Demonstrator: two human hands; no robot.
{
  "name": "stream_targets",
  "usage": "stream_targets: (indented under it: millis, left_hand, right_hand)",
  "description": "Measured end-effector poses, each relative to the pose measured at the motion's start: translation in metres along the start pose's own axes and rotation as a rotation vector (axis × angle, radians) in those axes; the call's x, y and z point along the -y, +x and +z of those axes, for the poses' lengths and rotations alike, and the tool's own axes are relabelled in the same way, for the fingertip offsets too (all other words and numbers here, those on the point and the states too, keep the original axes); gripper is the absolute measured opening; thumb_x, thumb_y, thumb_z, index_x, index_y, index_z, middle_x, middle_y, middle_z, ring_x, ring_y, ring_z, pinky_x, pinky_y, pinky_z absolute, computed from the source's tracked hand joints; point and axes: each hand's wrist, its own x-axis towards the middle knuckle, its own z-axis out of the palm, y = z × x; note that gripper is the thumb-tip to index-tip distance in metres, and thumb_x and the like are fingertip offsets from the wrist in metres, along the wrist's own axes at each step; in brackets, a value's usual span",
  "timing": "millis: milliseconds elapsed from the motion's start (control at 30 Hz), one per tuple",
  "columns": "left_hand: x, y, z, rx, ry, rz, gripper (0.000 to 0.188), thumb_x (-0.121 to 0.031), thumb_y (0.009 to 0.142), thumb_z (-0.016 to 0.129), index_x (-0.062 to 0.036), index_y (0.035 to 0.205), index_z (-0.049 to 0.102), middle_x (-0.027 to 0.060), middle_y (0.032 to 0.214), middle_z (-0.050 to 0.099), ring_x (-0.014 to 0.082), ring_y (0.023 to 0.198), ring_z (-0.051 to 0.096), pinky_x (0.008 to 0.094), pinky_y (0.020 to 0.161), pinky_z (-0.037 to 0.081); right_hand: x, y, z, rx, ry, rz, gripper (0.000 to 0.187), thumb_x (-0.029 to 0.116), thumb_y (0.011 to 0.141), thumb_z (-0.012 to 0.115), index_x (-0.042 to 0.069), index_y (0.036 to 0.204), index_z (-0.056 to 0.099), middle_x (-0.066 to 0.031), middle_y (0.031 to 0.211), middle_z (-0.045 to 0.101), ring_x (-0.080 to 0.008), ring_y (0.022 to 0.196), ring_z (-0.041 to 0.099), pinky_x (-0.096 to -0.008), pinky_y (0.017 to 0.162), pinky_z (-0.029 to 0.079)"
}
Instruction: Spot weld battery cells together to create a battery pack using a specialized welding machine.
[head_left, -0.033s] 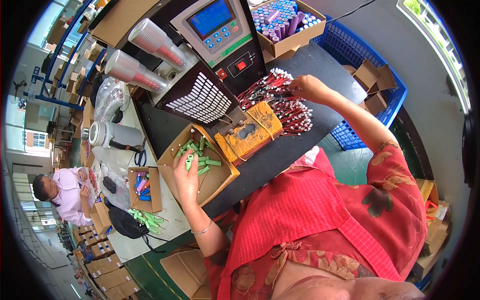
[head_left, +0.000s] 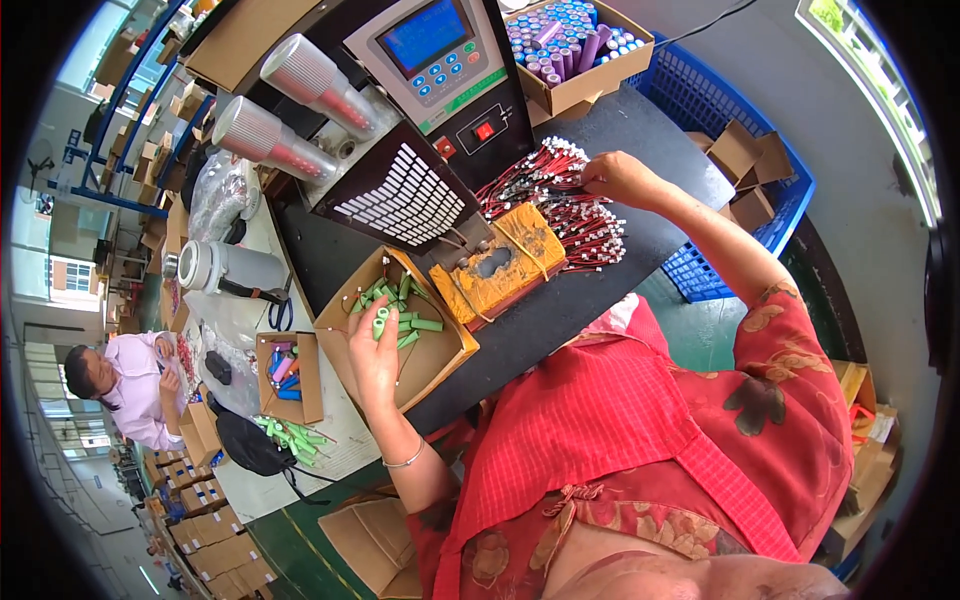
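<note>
Your hands are well apart. Your left hand point(head_left: 372, 360) has its fingers curled around green cells point(head_left: 380, 322), held above the open cardboard box point(head_left: 430, 368) at the left end of the black table's point(head_left: 525, 345) near edge; more green cells lie inside. Your right hand point(head_left: 622, 180) is at the red-and-black wire leads point(head_left: 595, 240), toward the table's right corner, fingertips bunched; whether they pinch a lead cannot be told. The yellow block point(head_left: 512, 262) sits between box and leads. The cells look stiff, smooth, probably dense and apt to slip, so grip them round the middle. The leads seem light, limp and easily tangled; take one by its white connector, sparing the thin wires.
</note>
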Motion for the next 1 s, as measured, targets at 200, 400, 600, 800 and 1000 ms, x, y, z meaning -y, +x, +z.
stream_targets:
  millis: [200, 400, 600, 800, 1000]
  left_hand:
    - [-0.016, -0.008, 0.009, 0.1, -0.351, -0.159, 0.028, -0.012, 0.082, 0.064, 0.0003, 0.107, 0.061, 0.0006, 0.085, 0.055, 0.0057, 0.071, 0.05, 0.0203, 0.062, 0.043]
    - [-0.038, -0.023, 0.036, 0.254, -0.919, -0.15, 0.03, -0.002, 0.081, 0.062, 0.0025, 0.11, 0.056, 0.003, 0.088, 0.058, 0.0147, 0.078, 0.061, 0.0226, 0.06, 0.048]
    - [-0.072, -0.031, 0.074, 0.209, -1.265, -0.249, 0.029, -0.003, 0.081, 0.063, -0.0033, 0.108, 0.055, 0.007, 0.093, 0.062, 0.0183, 0.082, 0.063, 0.0251, 0.062, 0.05]
    - [-0.079, -0.035, 0.083, 0.287, -1.364, -0.341, 0.036, -0.006, 0.082, 0.062, -0.0027, 0.115, 0.05, 0.0114, 0.104, 0.062, 0.0154, 0.078, 0.062, 0.0228, 0.063, 0.05]
    - [-0.071, -0.044, 0.089, 0.306, -1.335, -0.262, 0.031, -0.009, 0.08, 0.065, -0.0002, 0.107, 0.055, 0.0036, 0.089, 0.06, 0.0115, 0.074, 0.06, 0.0217, 0.059, 0.047]
  right_hand:
    - [0.011, -0.01, -0.019, 0.019, -0.023, -0.029, 0.011, 0.012, 0.073, 0.057, 0.004, 0.071, 0.064, -0.0132, 0.065, 0.061, -0.0296, 0.062, 0.06, -0.0371, 0.059, 0.047]
    - [0.063, -0.024, -0.079, -0.076, 0.136, 0.063, 0.011, 0.007, 0.075, 0.061, 0.001, 0.084, 0.065, -0.0123, 0.076, 0.064, -0.0241, 0.071, 0.063, -0.0322, 0.064, 0.049]
    - [0.102, -0.042, -0.074, -0.124, 0.414, -0.035, 0.009, 0.006, 0.077, 0.066, 0.002, 0.085, 0.064, -0.0069, 0.078, 0.063, -0.015, 0.072, 0.06, -0.0265, 0.063, 0.046]
    - [0.135, -0.072, -0.039, 0.127, 0.554, -0.087, 0.005, 0.005, 0.076, 0.066, 0.002, 0.08, 0.064, -0.006, 0.076, 0.064, -0.016, 0.071, 0.061, -0.0279, 0.065, 0.048]
    - [0.141, -0.085, -0.002, 0.313, 0.757, 0.056, 0.008, 0.004, 0.078, 0.065, -0.001, 0.084, 0.063, -0.0043, 0.077, 0.063, -0.0098, 0.072, 0.058, -0.0244, 0.065, 0.047]
